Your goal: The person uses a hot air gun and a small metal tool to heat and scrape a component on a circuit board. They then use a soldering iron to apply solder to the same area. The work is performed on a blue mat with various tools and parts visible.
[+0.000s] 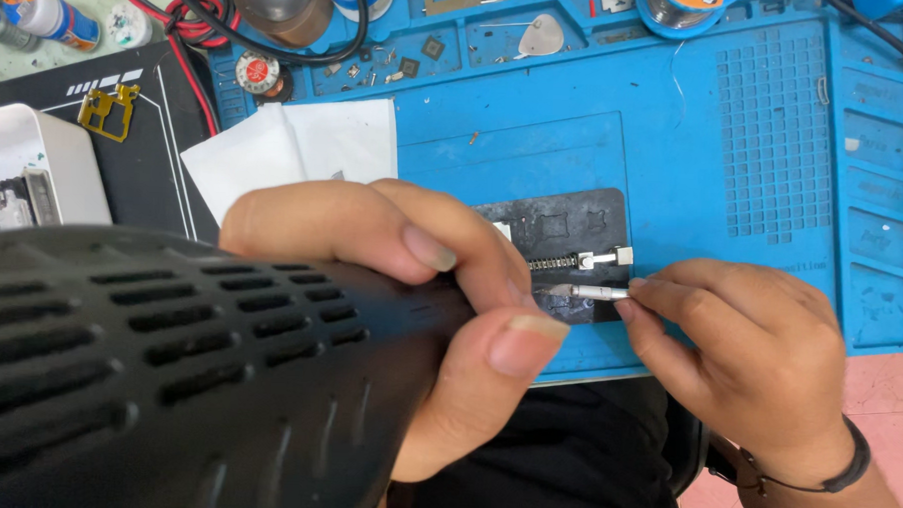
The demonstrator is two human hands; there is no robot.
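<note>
We hold a large black tool (167, 364) with rows of slotted vents, lying across the lower left, close to the camera. We also hold a thin silver-tipped tool (595, 291), nearly level, its tip over a dark holder plate (572, 228) on the blue mat.

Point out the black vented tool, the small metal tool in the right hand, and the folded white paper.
black vented tool (167, 374), head view, on its slotted housing.
small metal tool (598, 291), head view, on its silver shaft.
folded white paper (305, 144), head view, on its flat upper sheet.
</note>
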